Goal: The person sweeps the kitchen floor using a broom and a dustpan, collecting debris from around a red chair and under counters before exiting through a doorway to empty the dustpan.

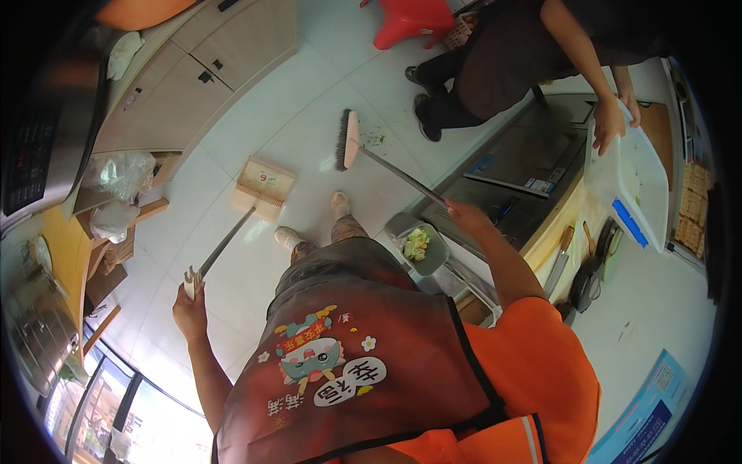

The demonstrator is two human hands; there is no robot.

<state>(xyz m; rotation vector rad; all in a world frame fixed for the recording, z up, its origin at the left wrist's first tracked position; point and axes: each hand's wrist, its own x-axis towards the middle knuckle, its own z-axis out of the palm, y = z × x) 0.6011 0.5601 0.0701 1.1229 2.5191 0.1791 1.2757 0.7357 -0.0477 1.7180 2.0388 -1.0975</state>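
Note:
My left hand grips the top of a long-handled dustpan, whose cream pan rests on the floor ahead of my left foot. In my right hand is the grey pole of a broom. The pink broom head with dark bristles stands on the tiles ahead of my feet, apart from the dustpan. Small dark scraps lie scattered just right of the bristles. Close to my right leg, a grey bin holds pale green vegetable leaves.
A co-worker stands at upper right, both hands on a translucent plastic tub. Below the tub, a knife lies on the counter. Wooden cabinets line the left. A red stool stands at the top.

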